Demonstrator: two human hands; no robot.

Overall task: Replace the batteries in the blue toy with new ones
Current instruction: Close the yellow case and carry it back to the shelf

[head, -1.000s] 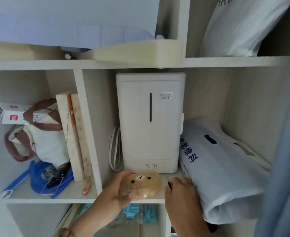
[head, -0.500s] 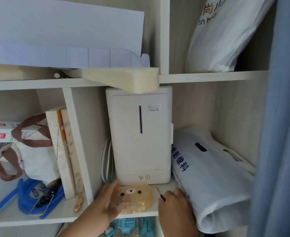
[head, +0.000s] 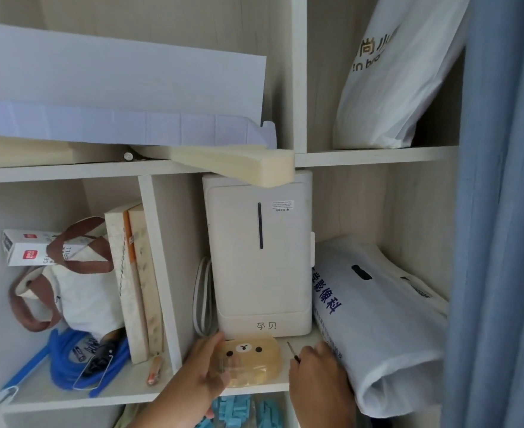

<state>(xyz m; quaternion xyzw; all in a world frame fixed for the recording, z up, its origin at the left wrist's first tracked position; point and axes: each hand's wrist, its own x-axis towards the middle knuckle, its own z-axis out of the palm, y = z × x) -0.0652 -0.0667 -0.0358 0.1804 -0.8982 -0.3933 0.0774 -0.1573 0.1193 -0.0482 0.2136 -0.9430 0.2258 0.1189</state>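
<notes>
My left hand (head: 203, 370) grips the left end of a translucent tan box with a bear face (head: 250, 359), which rests on the shelf (head: 285, 387) in front of a tall white appliance (head: 259, 254). My right hand (head: 316, 372) is closed around a small screwdriver (head: 292, 351); its thin tip points up just right of the box. Blue pieces (head: 239, 412) show on the shelf below, partly hidden by both hands. I cannot make out a blue toy or batteries.
A white plastic bag with blue print (head: 375, 319) lies right of the appliance, touching my right hand. A shelf divider (head: 162, 273) stands to the left, with books (head: 137, 273), a canvas tote (head: 78, 291) and blue tubing (head: 69, 359) beyond. A blue curtain (head: 501, 211) hangs at right.
The bear box has come down from a tilted, lifted position onto the shelf. My right hand with the screwdriver stays beside it. The camera has tilted up.
</notes>
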